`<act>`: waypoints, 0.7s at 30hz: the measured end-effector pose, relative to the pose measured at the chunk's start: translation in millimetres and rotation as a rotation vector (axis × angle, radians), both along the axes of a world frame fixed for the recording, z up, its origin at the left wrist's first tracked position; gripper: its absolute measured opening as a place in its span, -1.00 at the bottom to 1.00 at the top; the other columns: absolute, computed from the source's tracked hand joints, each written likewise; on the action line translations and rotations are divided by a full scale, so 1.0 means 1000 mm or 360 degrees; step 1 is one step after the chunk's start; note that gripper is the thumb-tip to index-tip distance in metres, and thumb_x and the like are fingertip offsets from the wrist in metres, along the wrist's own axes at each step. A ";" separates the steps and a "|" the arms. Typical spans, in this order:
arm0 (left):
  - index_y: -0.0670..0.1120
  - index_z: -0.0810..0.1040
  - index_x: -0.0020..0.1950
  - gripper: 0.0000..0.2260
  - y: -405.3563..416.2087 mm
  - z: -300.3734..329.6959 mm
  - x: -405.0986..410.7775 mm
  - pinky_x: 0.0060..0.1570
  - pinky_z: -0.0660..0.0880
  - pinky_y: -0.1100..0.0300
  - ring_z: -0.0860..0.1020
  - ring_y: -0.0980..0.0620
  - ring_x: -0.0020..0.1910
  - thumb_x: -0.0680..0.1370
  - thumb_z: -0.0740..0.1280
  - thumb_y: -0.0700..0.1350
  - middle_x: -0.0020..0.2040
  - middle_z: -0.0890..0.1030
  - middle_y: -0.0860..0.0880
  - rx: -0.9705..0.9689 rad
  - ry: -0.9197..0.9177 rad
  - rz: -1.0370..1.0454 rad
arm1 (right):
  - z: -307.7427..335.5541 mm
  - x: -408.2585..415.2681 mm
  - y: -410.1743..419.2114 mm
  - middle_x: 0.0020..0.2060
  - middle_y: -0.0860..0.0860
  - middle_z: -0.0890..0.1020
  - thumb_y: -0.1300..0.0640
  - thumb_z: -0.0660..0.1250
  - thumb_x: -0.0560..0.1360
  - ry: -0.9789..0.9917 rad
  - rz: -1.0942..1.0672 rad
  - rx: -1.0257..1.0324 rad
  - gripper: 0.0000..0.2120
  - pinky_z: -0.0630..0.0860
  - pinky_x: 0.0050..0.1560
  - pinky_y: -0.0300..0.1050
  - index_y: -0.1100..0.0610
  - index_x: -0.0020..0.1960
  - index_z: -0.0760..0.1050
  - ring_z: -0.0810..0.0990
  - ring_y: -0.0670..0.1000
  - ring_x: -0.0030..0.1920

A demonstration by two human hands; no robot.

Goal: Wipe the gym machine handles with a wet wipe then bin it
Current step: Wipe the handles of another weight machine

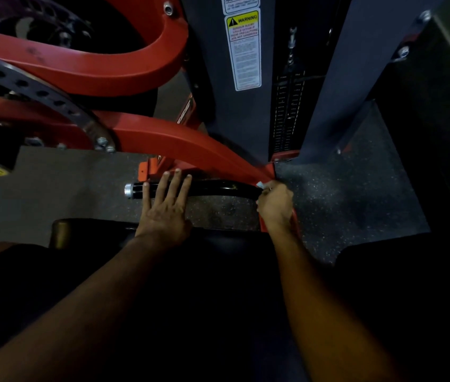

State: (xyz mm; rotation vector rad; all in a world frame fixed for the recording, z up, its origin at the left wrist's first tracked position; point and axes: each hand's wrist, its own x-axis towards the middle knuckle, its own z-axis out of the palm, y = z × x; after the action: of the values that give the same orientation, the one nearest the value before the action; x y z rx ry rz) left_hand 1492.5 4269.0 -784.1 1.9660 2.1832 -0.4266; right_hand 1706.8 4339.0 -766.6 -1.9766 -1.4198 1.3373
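Note:
A black machine handle [218,188] with a silver end cap runs sideways below the red frame arm [179,139]. My left hand [165,205] lies flat over the handle's left part, fingers straight and spread. My right hand [274,202] is curled round the handle's right end, where it joins the red arm. A small bit of pale wet wipe [261,185] sticks out at the top of that fist; the rest of the wipe is hidden inside the hand.
A black padded seat [218,244] sits just below the hands. The dark weight stack tower [290,106] with a warning label [244,48] rises behind. A perforated metal adjustment plate [39,92] curves at the left. Speckled rubber floor [356,188] lies to the right.

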 end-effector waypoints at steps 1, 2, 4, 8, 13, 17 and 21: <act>0.00 -0.34 0.64 -0.08 0.000 0.000 0.000 0.51 -0.33 -0.25 -0.38 -0.06 0.60 0.57 0.31 0.08 0.64 -0.36 -0.03 -0.0007 0.0004 -0.0003 | -0.003 -0.002 0.001 0.36 0.22 0.47 0.31 0.11 0.67 -0.0047 0.0039 0.0015 -0.68 0.34 0.28 -0.04 0.29 0.39 0.42 0.43 0.22 0.36; 0.00 -0.33 0.64 -0.08 0.000 0.000 0.000 0.52 -0.32 -0.26 -0.37 -0.06 0.61 0.57 0.32 0.08 0.64 -0.35 -0.03 -0.0003 0.0003 -0.0007 | -0.013 -0.008 0.003 0.35 0.20 0.48 0.29 0.13 0.67 -0.0089 0.0079 0.0014 -0.69 0.35 0.25 -0.05 0.27 0.37 0.44 0.45 0.21 0.35; 0.00 -0.30 0.65 -0.08 0.000 0.001 -0.001 0.53 -0.30 -0.26 -0.34 -0.07 0.62 0.56 0.33 0.07 0.65 -0.32 -0.03 0.0014 -0.0008 -0.0012 | -0.017 -0.024 0.002 0.28 0.17 0.54 0.24 0.17 0.65 -0.0143 0.0066 0.0102 -0.73 0.41 0.19 -0.06 0.23 0.30 0.51 0.51 0.17 0.28; 0.01 -0.33 0.64 -0.05 0.001 0.001 -0.001 0.52 -0.30 -0.26 -0.34 -0.06 0.62 0.55 0.34 0.10 0.65 -0.31 -0.03 -0.0023 -0.0014 -0.0006 | -0.030 -0.054 -0.003 0.15 0.09 0.59 0.17 0.24 0.63 -0.0121 -0.0044 0.0374 -0.80 0.46 0.07 -0.11 0.15 0.17 0.60 0.59 0.11 0.14; -0.03 -0.42 0.57 -0.21 0.003 0.007 -0.003 0.53 -0.33 -0.23 -0.38 -0.01 0.59 0.59 0.06 0.19 0.63 -0.36 0.00 -0.0099 -0.0006 -0.0027 | -0.009 -0.101 -0.020 0.17 0.11 0.60 0.20 0.25 0.61 -0.0007 0.0449 0.0545 -0.78 0.47 0.11 -0.09 0.14 0.22 0.57 0.58 0.12 0.17; -0.07 -0.16 0.67 -0.12 0.006 0.014 -0.013 0.57 -0.27 -0.16 -0.20 0.04 0.64 0.54 0.31 0.12 0.68 -0.16 -0.01 -0.0073 -0.0334 0.0034 | -0.013 -0.107 -0.011 -0.14 0.05 0.70 0.18 0.30 0.61 0.0451 0.0328 0.0243 -0.86 0.65 -0.18 -0.02 0.10 0.05 0.64 0.69 0.07 -0.20; 0.02 0.16 0.64 -0.25 0.012 0.026 -0.019 0.52 0.28 0.06 0.39 0.07 0.49 0.51 0.41 -0.14 0.53 0.40 -0.05 0.0393 -0.1360 0.0420 | -0.018 -0.076 0.005 -0.06 0.10 0.67 0.29 0.35 0.59 0.1206 0.0258 -0.0072 -0.81 0.53 -0.43 -0.22 0.22 0.19 0.61 0.62 -0.09 -0.35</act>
State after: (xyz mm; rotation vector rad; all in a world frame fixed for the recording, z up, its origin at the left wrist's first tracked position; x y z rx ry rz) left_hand 1473.2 4281.2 -758.4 1.4885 1.8955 0.6362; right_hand 1630.6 4344.1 -785.0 -1.1600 -1.1760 1.9170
